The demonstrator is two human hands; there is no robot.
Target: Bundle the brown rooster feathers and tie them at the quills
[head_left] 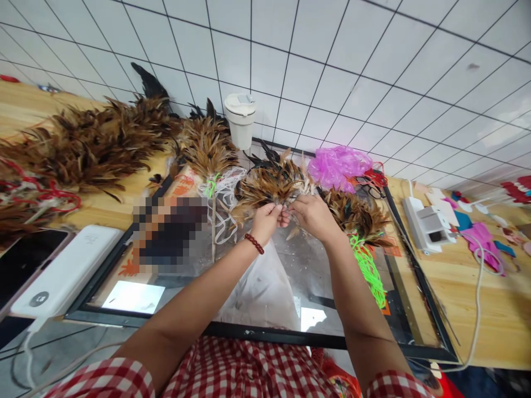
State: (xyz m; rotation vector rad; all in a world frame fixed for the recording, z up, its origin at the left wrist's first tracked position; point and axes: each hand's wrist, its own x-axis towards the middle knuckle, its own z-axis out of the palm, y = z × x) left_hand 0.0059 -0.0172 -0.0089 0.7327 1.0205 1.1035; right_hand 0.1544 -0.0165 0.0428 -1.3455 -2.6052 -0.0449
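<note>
My left hand (267,220) and my right hand (314,216) meet over a black-framed glass panel (265,331). Both have their fingers closed round a bunch of brown and black feathers (269,185), which fans up and away from my fingertips. A dark red bead bracelet (254,244) sits on my left wrist. A second feather bundle (360,216) lies just right of my right hand, above a tangle of neon green cord (369,268). Another bundle tied with green and white string (209,152) lies left of my hands.
A long heap of brown feathers (83,143) covers the wooden table at left. A white lidded cup (240,119) stands by the tiled wall. Pink plastic (338,166), a white power strip (425,224) with cable, a white power bank (68,268) and a phone (25,257) surround the panel.
</note>
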